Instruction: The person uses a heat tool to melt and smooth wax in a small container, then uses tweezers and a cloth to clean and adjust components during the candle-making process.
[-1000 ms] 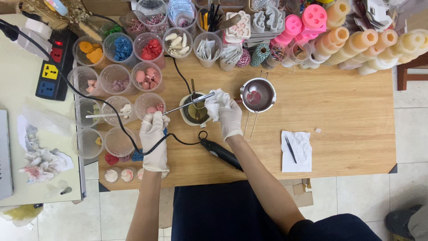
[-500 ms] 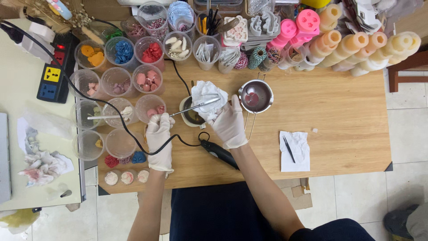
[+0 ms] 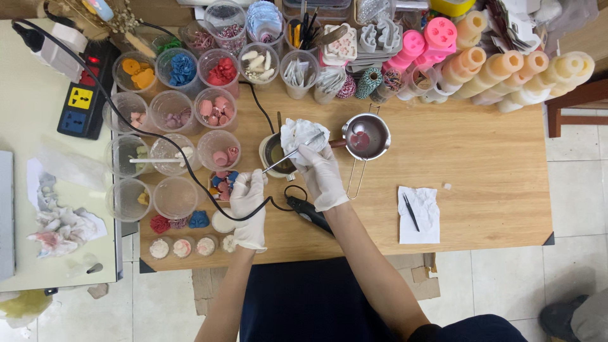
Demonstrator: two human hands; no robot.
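Both my hands wear white gloves. My left hand (image 3: 248,201) grips the handle end of a thin metal tool (image 3: 285,155) that slants up to the right. My right hand (image 3: 323,176) holds a crumpled white tissue (image 3: 300,135) around the tool's far end. Both are over a small cream pot (image 3: 273,152) with dark liquid. Just right of it stands a small metal saucepan (image 3: 366,136) with pink wax in it.
Clear cups of coloured wax pieces (image 3: 183,114) crowd the left. Moulds and pale candles (image 3: 506,66) line the back. A black power tool (image 3: 307,212) and its cord lie near my right wrist. A tissue with tweezers (image 3: 419,214) lies at right. A power strip (image 3: 79,95) is far left.
My left hand has slid right and toward me, tilting the tool steeper. The tissue in my right hand has shifted along the tool's tip.
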